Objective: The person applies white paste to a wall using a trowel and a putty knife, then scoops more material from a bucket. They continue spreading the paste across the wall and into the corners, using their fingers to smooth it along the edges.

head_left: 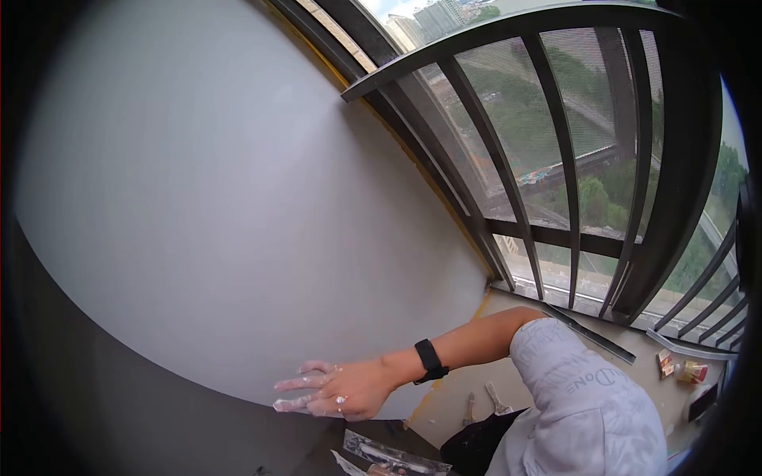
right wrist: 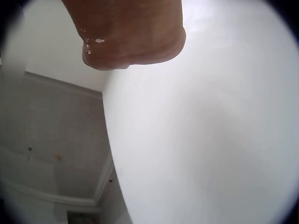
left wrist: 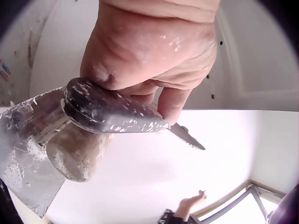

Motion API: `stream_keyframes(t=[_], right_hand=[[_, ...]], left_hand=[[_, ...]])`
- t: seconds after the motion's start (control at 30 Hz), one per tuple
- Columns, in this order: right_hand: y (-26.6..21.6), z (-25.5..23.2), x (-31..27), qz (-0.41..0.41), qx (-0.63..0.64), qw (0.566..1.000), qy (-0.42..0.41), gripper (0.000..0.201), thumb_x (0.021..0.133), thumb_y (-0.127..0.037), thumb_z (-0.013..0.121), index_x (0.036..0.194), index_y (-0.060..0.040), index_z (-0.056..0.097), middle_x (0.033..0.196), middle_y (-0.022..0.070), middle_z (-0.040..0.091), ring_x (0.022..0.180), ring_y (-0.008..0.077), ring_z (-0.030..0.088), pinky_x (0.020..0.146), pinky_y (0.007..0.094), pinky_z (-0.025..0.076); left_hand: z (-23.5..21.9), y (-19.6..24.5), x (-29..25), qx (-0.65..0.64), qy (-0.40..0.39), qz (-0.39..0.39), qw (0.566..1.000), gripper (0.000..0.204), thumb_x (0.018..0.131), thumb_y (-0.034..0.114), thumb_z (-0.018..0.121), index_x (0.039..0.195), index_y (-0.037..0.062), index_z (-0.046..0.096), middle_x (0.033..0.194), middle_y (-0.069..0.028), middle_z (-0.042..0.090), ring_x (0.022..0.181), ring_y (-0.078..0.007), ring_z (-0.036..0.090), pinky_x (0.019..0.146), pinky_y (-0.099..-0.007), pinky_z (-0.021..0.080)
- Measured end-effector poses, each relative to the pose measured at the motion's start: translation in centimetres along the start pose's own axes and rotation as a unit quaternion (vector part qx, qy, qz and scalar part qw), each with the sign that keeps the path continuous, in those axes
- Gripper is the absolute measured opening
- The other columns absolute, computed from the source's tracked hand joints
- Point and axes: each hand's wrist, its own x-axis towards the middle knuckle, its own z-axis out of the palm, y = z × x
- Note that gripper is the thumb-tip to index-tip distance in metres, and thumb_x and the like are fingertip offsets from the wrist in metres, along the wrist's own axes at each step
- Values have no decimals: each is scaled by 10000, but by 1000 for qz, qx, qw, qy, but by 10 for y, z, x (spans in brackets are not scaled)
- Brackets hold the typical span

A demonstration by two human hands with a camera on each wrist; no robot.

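Observation:
In the head view the right hand (head_left: 341, 389) reaches out with spread, slightly bent fingers coated in white, in front of a smooth pale wall (head_left: 238, 214); touching or apart, I cannot tell. Its heel (right wrist: 133, 42) shows in the right wrist view, where the fingers are hidden. The left hand (left wrist: 149, 51) grips a dark, white-spattered handle (left wrist: 112, 109) in the left wrist view. Beside it are a second, paler handle (left wrist: 77, 151) and a wide smeared blade (left wrist: 23, 163). Metal blades (head_left: 389, 454) also appear at the head view's bottom edge.
A dark-framed window with bars (head_left: 556, 135) stands right of the wall, edged by yellow tape (head_left: 409, 155). On the floor lie small tools (head_left: 496, 398), a metal strip (head_left: 595, 335), a jar (head_left: 692, 371) and a small packet (head_left: 665, 363).

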Motion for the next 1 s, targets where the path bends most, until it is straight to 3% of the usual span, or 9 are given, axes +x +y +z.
stream_keyframes(t=[0.1,0.53,0.6,0.63,0.67,0.7,0.73,0.83,1.0], right_hand=[[-22,22,-11,-70,45,993,-84,205,807,-97,572,956,12,484,1527,175,319,1454,387,177,1073,634,221],[-49,2,-53,-163,24,980,-109,149,762,-79,577,870,-28,487,1508,149,363,1396,362,318,1048,565,294],[-61,-10,-44,14,81,992,-98,137,753,-91,567,810,-40,453,1537,164,311,1280,358,453,952,505,404],[-63,-6,-37,86,165,976,-114,194,724,-56,515,874,-59,391,1574,146,231,956,290,603,774,410,484],[-68,-4,-31,67,160,978,-119,194,724,-56,515,874,-59,391,1574,146,231,956,290,603,774,410,484],[-81,-11,-18,159,448,877,-73,225,731,-45,493,906,-71,355,1585,147,192,815,244,577,704,357,482],[-87,-13,-12,238,689,684,-27,257,737,-34,470,939,-83,318,1595,147,153,674,198,551,634,304,480],[-88,10,-14,210,774,597,-37,284,760,-40,449,967,-101,265,1603,149,91,605,136,492,611,243,463],[-85,10,-33,286,726,622,-68,270,777,-34,466,972,-89,288,1567,160,220,613,128,507,603,266,466]], left_hand=[[59,24,-8,29,32,31,999,391,879,46,562,1258,-46,531,1127,-136,612,980,-244,603,844,-349,499],[60,22,-16,-70,-45,19,996,360,898,80,575,1231,-55,549,1097,-139,628,950,-243,615,816,-351,509],[68,31,-16,-78,-49,43,995,356,901,86,577,1226,-57,552,1093,-139,631,945,-243,617,812,-351,511],[74,35,-18,-60,-51,64,995,354,903,88,578,1224,-57,554,1090,-140,632,943,-243,618,809,-352,512],[78,41,-19,-30,-55,91,994,352,904,91,579,1222,-58,555,1088,-140,634,941,-243,619,807,-352,512],[77,37,-17,109,-40,151,982,342,904,103,589,1203,-61,566,1070,-141,641,921,-245,624,798,-348,517],[78,34,-15,244,-10,208,947,333,904,116,598,1184,-64,578,1053,-143,648,901,-246,629,789,-345,522],[82,30,-16,201,13,180,963,319,893,100,600,1170,-59,586,1046,-139,649,888,-242,626,792,-339,523],[39,16,11,-219,-134,24,966,338,892,106,576,1182,-65,565,1030,-139,632,933,-288,605,852,-413,494]])
